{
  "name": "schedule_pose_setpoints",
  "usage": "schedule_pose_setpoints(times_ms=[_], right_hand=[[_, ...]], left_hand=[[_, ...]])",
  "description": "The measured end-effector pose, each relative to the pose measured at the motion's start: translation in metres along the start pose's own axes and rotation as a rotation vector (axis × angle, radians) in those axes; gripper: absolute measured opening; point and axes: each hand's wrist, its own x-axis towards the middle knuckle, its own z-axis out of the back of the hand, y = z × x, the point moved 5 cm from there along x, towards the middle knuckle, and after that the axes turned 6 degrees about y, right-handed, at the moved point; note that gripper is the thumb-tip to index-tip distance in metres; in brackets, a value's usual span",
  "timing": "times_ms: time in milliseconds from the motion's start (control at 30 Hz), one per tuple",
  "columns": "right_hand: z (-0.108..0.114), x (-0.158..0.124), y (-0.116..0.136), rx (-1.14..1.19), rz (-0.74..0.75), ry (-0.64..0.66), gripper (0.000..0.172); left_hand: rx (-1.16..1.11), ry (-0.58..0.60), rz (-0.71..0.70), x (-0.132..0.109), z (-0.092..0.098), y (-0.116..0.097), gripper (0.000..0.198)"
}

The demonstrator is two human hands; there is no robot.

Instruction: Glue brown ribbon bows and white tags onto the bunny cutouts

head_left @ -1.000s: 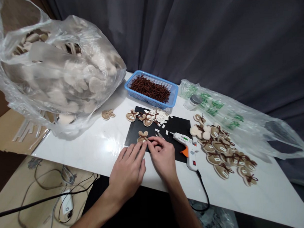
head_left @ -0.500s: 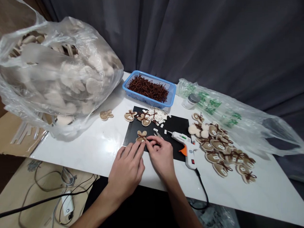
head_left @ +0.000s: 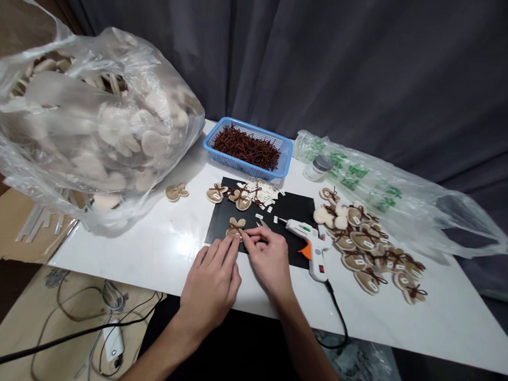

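A tan rabbit-shaped fabric patch with a brown bow (head_left: 237, 224) lies on the black mat (head_left: 217, 222). My left hand (head_left: 211, 275) stretches its fingers forward, with the fingertips resting on the patch's lower part and hiding some of it. At the patch's right edge, my right hand (head_left: 269, 256) pinches with thumb and index finger. Pointed metal tips (head_left: 262, 223) show just beyond the right knuckles; whether that hand holds this tool I cannot tell. Finished-looking patches with bows (head_left: 240, 199) and a pile of small white labels (head_left: 262, 193) lie behind.
Right of my hands lies a white glue gun (head_left: 309, 238), its cord running off the table edge. Farther right are several labelled patches (head_left: 364, 239) and a clear plastic bag (head_left: 405, 213). A blue basket of brown bows (head_left: 289, 156), a jar (head_left: 317, 167) and a big stuffed bag (head_left: 110, 123) stand behind.
Both hands stay at the patch almost unchanged. The whole view has shifted very slightly.
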Motion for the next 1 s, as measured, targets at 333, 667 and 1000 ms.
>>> schedule_pose_setpoints(times_ms=[333,667,1000], right_hand=[[0.0002,-0.0002,0.0,0.013,0.004,-0.003,0.035],[0.0007,0.0006,0.001,-0.007,0.029,-0.028,0.027],[0.0017,-0.0014,0.0052,0.024,0.031,-0.019,0.028]], left_hand=[[-0.024,0.005,-0.014,0.0005,0.0019,0.0004,0.053],[0.01,-0.004,-0.019,0.001,0.0027,0.0002,0.052],[-0.015,0.031,0.005,0.0006,0.0025,0.0007,0.052]])
